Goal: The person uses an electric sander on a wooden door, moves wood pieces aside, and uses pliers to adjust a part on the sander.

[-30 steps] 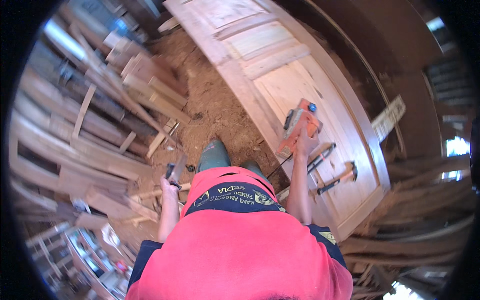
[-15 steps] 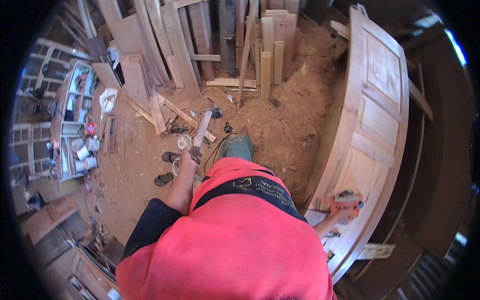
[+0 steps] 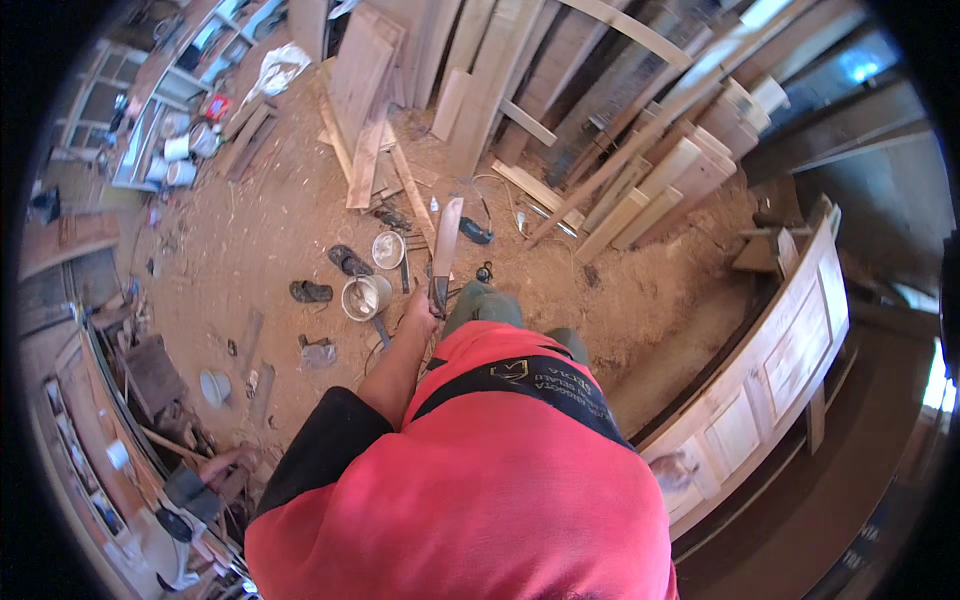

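We have our left hand point(image 3: 420, 310) closed round the dark handle point(image 3: 438, 291) of a broad-bladed tool point(image 3: 446, 240) that points ahead of it; a bucket point(image 3: 351, 312) sits just left of that hand, a panelled door point(image 3: 734, 431) well to its right; our right hand is hidden, so we cannot tell its state

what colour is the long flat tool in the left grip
Pale pinkish tool, dark near the grip; head view.
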Demonstrator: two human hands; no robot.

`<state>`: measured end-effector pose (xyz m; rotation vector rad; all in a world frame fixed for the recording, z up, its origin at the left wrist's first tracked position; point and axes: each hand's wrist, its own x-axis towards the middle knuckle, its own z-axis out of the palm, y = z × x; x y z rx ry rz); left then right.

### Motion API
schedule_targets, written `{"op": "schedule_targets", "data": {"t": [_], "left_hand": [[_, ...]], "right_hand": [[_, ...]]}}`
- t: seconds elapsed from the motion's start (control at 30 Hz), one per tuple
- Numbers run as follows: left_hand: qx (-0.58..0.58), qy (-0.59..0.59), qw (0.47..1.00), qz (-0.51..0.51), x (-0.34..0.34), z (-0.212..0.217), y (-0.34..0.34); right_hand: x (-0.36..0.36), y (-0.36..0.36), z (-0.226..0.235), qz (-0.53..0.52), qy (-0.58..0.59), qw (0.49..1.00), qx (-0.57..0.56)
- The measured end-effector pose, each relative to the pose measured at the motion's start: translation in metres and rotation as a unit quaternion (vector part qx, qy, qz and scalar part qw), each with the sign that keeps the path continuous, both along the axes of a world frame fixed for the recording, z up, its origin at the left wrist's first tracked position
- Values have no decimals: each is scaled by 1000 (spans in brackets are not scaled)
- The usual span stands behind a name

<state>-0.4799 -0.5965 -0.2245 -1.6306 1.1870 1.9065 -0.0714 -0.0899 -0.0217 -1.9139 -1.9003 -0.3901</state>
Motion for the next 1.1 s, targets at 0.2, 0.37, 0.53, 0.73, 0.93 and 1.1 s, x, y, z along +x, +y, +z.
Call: {"op": "schedule_targets", "data": {"t": [0.2,0.37,0.53,0.73,0.93,1.1], "left_hand": [[54,23,976,209,36,19,-53],[100,59,938,325,82,11,-77],[51,44,888,456,120,-17,-86],[45,24,867,496,81,-5,-97],[28,80,876,474,-116,10,-163],[-70,79,941,322,-328,78,-241]], "right_hand": [[-235,24,-20,334,69,930,-135],[-397,-6,-27,524,91,805,-264],[-557,-57,-57,660,70,681,-310],[-707,-93,-159,736,-19,561,-377],[-741,-89,-314,665,-184,620,-374],[-870,-220,-178,465,-100,633,-611]]}}
